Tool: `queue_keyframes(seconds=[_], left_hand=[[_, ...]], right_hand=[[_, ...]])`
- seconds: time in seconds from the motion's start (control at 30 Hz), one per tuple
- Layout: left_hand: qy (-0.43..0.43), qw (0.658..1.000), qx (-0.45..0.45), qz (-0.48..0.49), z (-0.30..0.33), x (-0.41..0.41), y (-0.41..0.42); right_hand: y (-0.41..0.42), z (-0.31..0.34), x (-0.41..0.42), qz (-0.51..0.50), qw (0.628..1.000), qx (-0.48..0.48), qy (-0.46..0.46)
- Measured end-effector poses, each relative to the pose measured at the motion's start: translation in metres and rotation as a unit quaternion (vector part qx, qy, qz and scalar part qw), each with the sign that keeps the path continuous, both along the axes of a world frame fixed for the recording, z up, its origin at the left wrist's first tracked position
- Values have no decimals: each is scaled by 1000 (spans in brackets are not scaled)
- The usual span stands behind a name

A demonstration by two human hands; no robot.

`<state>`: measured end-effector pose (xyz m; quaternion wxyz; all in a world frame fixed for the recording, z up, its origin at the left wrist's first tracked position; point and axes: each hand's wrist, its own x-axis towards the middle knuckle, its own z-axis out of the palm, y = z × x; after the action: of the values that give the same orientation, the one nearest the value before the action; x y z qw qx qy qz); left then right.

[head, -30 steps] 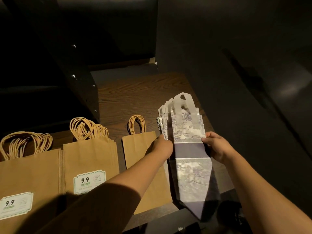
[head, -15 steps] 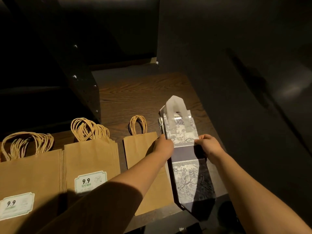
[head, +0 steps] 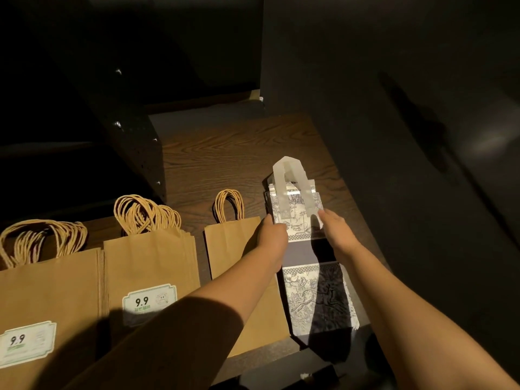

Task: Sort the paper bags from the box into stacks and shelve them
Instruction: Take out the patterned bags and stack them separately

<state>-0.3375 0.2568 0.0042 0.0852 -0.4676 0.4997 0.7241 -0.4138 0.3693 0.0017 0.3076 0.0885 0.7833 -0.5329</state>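
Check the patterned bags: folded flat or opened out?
Folded flat: the patterned bags lie stacked on the shelf, handles flat.
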Motion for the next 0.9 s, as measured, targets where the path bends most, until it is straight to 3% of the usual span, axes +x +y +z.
queue_keyframes(seconds=[0.13,0.2,0.4,0.73,0.83,0.9], left_hand=[[1,998,40,53,-36,7,6],[-11,996,64,60,-24,18,16],[-42,992,93,76,1,45,43],[-35,996,69,36,16,51,54],[-30,998,58,13,26,55,48],[-14,1000,18,-18,33,56,43]], right_hand=[[27,2,2,-163,983,-48,-65],[44,3,10,-182,979,-15,-87],[67,5,46,-93,983,112,-113],[64,9,71,-71,986,117,-96],[63,19,74,-42,988,139,-59],[58,24,77,10,981,191,15]])
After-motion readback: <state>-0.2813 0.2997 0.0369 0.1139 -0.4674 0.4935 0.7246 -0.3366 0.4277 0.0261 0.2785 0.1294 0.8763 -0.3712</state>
